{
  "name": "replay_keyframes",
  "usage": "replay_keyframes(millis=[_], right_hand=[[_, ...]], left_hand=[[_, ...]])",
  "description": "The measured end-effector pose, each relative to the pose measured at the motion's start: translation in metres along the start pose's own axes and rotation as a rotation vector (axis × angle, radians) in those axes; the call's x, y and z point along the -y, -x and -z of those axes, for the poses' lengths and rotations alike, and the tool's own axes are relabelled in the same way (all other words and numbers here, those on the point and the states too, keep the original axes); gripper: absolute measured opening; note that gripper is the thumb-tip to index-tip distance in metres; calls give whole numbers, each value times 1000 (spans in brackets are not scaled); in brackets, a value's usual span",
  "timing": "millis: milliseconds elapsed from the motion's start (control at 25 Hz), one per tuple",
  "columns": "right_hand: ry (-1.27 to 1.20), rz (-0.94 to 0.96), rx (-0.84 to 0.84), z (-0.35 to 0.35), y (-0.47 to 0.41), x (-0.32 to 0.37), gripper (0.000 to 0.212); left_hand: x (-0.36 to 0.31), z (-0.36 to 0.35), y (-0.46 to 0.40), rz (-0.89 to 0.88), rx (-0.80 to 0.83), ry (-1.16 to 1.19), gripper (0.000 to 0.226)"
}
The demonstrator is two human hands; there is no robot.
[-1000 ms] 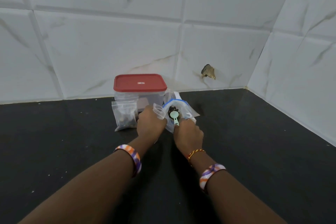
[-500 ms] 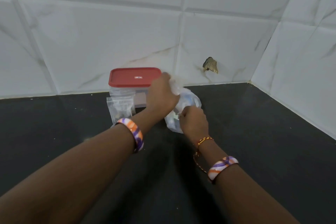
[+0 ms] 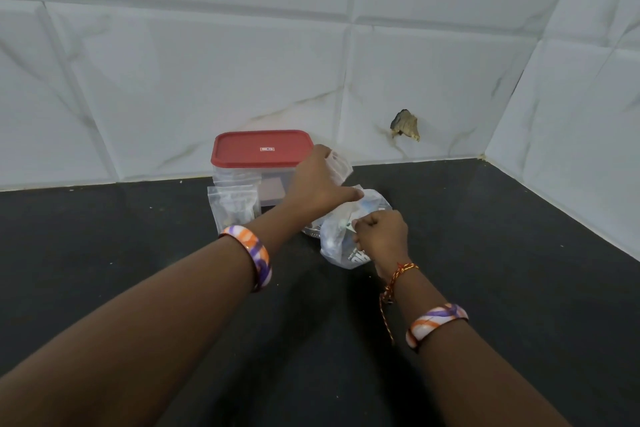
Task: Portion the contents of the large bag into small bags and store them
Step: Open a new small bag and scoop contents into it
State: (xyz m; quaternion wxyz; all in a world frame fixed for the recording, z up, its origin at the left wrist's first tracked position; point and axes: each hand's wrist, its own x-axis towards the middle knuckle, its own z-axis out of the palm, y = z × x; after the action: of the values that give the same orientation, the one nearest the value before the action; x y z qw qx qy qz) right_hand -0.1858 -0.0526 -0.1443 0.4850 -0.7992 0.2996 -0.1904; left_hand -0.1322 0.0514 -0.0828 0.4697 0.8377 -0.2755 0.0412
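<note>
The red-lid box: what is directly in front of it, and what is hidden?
A small bag with dark contents leans against the box. The left hand, holding a clear bag, covers the box's right side, so nothing there can be seen.

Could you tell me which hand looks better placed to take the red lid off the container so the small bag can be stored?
Probably the left hand: it hovers beside the red lid, though it holds a small bag. The right hand is nearer the person, gripping the large bag.
</note>
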Motion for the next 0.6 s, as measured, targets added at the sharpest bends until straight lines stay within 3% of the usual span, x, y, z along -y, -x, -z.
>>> replay_keyframes(millis=[160, 280, 360, 600], right_hand=[[-88, -43, -5, 23, 11, -3, 20], [-91, -56, -3, 37, 21, -4, 16], [-90, -65, -2, 48, 27, -5, 17], [-76, -25, 9, 82, 49, 1, 19]], left_hand=[[4, 5, 16, 143, 12, 208, 57], [5, 8, 29, 155, 12, 277, 43], [6, 10, 37, 137, 21, 203, 35], [12, 12, 57, 53, 95, -83, 48]])
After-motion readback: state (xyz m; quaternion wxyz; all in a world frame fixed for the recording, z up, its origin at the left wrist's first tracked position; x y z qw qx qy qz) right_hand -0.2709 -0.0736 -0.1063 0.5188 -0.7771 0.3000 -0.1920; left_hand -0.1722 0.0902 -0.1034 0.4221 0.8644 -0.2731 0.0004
